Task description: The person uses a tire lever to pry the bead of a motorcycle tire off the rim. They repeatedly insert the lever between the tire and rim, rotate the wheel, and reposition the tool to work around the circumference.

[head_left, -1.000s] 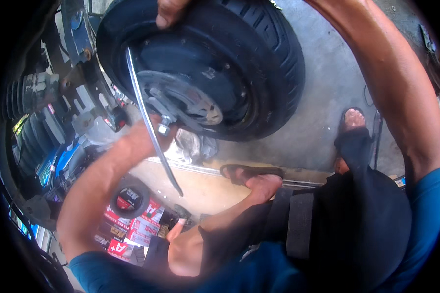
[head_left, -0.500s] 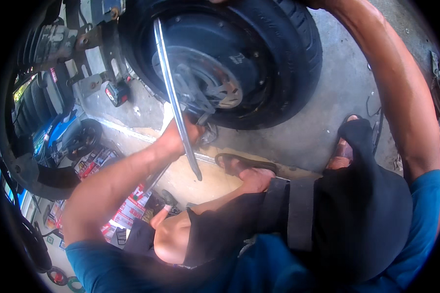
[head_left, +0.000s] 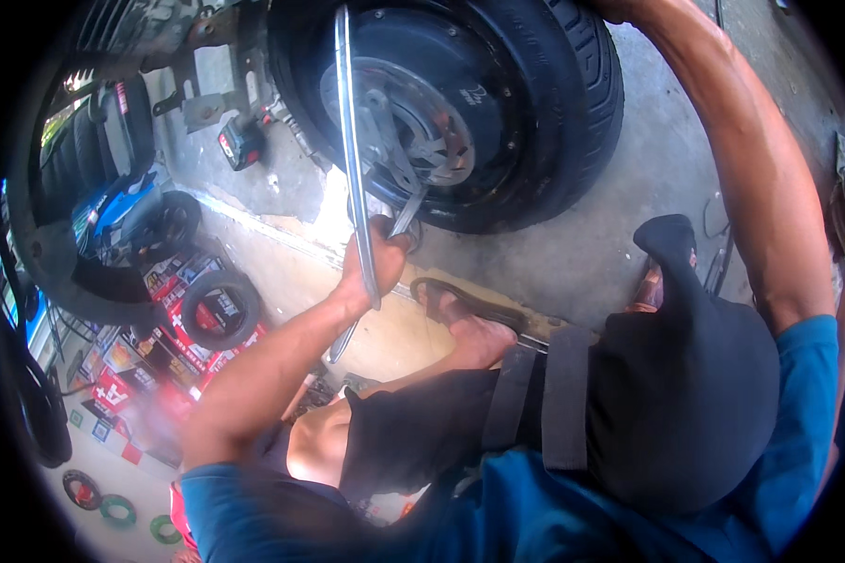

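A black wheel (head_left: 554, 141) with a treaded tyre and a metal disc at its centre stands upright before me. My left hand (head_left: 382, 251) is wrapped round a flat metal bar, like a tyre lever (head_left: 407, 214), below the disc. Its lower end sticks out beneath my wrist. A second, longer shiny tyre lever (head_left: 352, 141) crosses in front of the wheel's left side, and its tapered lower end passes over my left wrist. My right hand (head_left: 618, 9) is at the tyre's upper right edge, cut off by the frame, with its fingers hidden.
A power tool's battery pack (head_left: 239, 145) lies on the floor left of the wheel. A small tyre (head_left: 220, 310) rests by red and white boxes (head_left: 113, 389) at the left. My sandalled foot (head_left: 469, 324) is below the wheel. Metal vehicle parts (head_left: 207, 108) stand upper left.
The view has shifted, bringing more of the boxes and small tyre into sight. The longer lever stands more upright, and the lower end of the held lever shows more clearly.
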{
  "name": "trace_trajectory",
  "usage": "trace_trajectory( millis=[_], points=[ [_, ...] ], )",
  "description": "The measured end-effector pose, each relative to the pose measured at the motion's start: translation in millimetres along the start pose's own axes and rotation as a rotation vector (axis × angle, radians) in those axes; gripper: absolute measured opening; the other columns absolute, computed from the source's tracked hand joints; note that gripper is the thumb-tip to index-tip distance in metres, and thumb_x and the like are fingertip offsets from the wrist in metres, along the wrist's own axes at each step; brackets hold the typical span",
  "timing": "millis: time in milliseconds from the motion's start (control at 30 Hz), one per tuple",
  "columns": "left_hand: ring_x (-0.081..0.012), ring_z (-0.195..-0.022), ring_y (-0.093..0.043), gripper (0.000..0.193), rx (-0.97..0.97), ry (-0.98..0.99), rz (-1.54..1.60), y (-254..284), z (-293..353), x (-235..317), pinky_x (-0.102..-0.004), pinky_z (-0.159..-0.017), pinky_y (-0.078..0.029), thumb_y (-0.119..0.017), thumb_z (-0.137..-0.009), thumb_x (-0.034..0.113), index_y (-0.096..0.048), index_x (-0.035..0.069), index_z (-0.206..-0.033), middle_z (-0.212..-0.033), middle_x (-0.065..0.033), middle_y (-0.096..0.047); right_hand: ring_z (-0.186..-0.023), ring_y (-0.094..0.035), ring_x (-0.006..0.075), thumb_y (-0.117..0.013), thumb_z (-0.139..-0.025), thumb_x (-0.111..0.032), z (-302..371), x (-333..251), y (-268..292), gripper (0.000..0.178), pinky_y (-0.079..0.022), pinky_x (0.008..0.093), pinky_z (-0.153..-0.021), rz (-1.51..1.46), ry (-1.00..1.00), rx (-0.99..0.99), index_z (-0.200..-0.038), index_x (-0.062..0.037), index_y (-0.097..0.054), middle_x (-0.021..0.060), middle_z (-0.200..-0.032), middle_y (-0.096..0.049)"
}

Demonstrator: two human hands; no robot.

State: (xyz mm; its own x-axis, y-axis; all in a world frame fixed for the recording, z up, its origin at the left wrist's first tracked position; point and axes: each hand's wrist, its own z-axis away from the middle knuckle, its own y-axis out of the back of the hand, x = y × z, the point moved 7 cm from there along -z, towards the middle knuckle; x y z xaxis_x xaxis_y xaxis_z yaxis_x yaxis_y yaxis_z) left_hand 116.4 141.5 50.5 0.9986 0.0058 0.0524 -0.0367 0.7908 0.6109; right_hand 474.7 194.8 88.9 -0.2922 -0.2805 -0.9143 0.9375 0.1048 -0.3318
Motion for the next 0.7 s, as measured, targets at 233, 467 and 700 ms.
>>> trace_trajectory(
  millis=[233, 467, 700],
  points=[
    [-0.0439, -0.084, -0.064, 0.031, 0.144, -0.168, 0.068, -20.5, 11.4, -6.7, -0.0468, -0.074, -0.049, -0.059, -0.084, 0.020, -0.061, -0.004, -0.104, -0.088, -0.0278, -0.065, -0.097, -0.063, 0.0218, -0.077, -0.067, -0.025, -12.0, 10.4, 9.4, 0.064, -0.051, 0.0319, -0.089, 0.117, -0.060, 0.174, -0.121, 0.0035, -0.057, 0.0154, -0.108, -0.065],
    [-0.0451, -0.071, -0.063, 0.032, 0.384, -0.223, -0.027, -50.6, -4.9, -28.7, -0.0514, -0.065, -0.048, -0.060, -0.089, 0.024, -0.053, 0.001, -0.111, -0.074, -0.0251, -0.064, -0.107, -0.058, 0.0271, -0.079, -0.062, -0.029, -24.4, 13.1, 23.3, 0.083, -0.045, 0.0341, -0.097, 0.192, -0.037, 0.135, -0.129, 0.0097, -0.049, 0.0214, -0.115, -0.062],
    [-0.0474, -0.069, -0.061, 0.035, 0.554, -0.298, 0.127, -74.5, -21.9, -37.6, -0.0565, -0.062, -0.045, -0.058, -0.088, 0.028, -0.049, 0.003, -0.110, -0.071, -0.0259, -0.063, -0.107, -0.058, 0.0257, -0.077, -0.064, -0.026, -20.8, -3.3, 4.1, 0.081, -0.047, 0.0353, -0.096, 0.202, -0.092, 0.150, -0.132, 0.0054, -0.046, 0.0183, -0.119, -0.059]
  ],
)
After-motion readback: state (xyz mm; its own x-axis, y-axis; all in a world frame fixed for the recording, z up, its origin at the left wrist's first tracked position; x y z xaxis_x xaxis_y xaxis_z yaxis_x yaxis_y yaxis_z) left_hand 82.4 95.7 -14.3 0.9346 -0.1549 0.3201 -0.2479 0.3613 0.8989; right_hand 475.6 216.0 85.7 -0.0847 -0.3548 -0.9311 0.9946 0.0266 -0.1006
